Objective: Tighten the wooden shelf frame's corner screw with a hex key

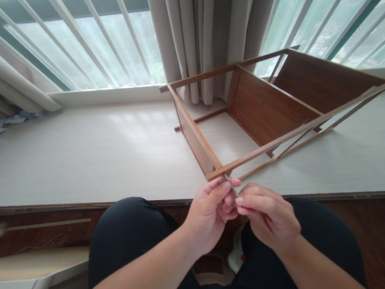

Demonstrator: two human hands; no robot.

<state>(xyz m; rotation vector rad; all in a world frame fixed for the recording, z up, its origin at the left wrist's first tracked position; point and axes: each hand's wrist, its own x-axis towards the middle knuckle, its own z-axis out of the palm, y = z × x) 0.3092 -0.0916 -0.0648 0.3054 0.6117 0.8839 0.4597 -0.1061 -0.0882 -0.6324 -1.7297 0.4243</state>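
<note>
Lower centre of frame: slim grey metal rod [232, 187], upper end meeting near corner of brown wooden open-sided shelf unit [271, 104], which lies on its side, centre right. Left hand [209, 215] curled around rod's upper part; right hand [273, 216] pinching lower end. Rails, panels look largely joined; this corner apparently unfinished, tightness unclear. Pale wood-grain ledge [79, 159] beneath, left to right.
</note>
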